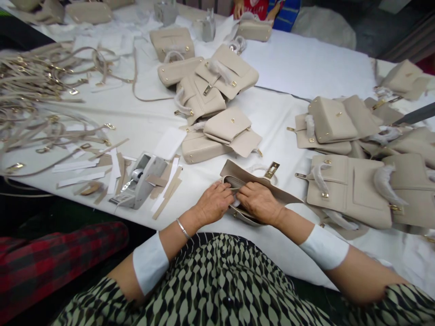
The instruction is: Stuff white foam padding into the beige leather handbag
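While left hand (215,202) and right hand (260,203) touch an open handbag (246,216), fingers (224,189) bent, grip unclear, shirt lettering (256,8) blurred

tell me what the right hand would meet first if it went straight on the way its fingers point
Most likely the left hand, just across the opening of the beige bag; if the right hand angles downward, the bag's inside instead, as depth is unclear.
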Tool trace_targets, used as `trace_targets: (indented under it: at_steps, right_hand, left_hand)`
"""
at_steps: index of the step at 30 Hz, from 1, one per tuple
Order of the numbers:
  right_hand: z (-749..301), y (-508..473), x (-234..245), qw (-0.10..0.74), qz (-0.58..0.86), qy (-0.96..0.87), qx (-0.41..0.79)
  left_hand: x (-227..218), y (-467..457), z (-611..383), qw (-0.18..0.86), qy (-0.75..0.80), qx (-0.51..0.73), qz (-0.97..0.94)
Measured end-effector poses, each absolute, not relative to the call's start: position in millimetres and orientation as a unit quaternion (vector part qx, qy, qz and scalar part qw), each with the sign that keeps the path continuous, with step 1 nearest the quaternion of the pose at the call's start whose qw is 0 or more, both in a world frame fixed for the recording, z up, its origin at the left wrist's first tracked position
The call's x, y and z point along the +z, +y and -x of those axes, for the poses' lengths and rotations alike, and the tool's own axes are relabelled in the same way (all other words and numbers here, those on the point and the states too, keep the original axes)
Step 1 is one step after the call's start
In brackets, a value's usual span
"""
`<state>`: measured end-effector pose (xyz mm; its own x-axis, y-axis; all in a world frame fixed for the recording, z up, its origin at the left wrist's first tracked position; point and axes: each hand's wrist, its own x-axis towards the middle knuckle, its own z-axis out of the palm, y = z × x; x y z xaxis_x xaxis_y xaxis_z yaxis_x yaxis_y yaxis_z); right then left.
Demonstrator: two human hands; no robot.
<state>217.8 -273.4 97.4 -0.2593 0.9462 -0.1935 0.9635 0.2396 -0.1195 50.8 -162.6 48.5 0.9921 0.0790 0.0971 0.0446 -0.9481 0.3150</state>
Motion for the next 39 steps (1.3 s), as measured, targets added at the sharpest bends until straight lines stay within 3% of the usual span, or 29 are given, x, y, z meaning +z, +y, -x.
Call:
trace_targets:
  at_steps: [4, 9, 24, 33, 39]
  right_hand:
    - [-210.4, -262.4, 89.2, 0.078, -0.589, 0.792, -0.139]
    - [-193.0, -252.8, 87.5, 0.112, -0.698, 0.680, -0.196]
    - [-177.2, -249.5, 78.4, 0.041, -0.784, 0.587, -0.199]
    - [-187.5, -244.1, 79.3, 0.030, -0.770, 0.591, -0.240]
    - [-211.6, -287.8, 96.0, -0.083, -0.760, 0.595, -0.250]
  left_hand:
    - [52.7, -157.3, -48.3, 0.155, 0.004, 0.048, -0.987]
    - [51.8, -156.8, -44.9, 0.184, 0.046, 0.085, -0.978]
    - [59.4, -143.7, -41.3, 0.355, 0.092, 0.102, -0.925]
    - [67.9, -143.5, -58.0, 0.299, 0.096, 0.013, -0.949]
    - [77.4, -145.7, -68.6, 0.255, 0.112, -0.027, -0.960]
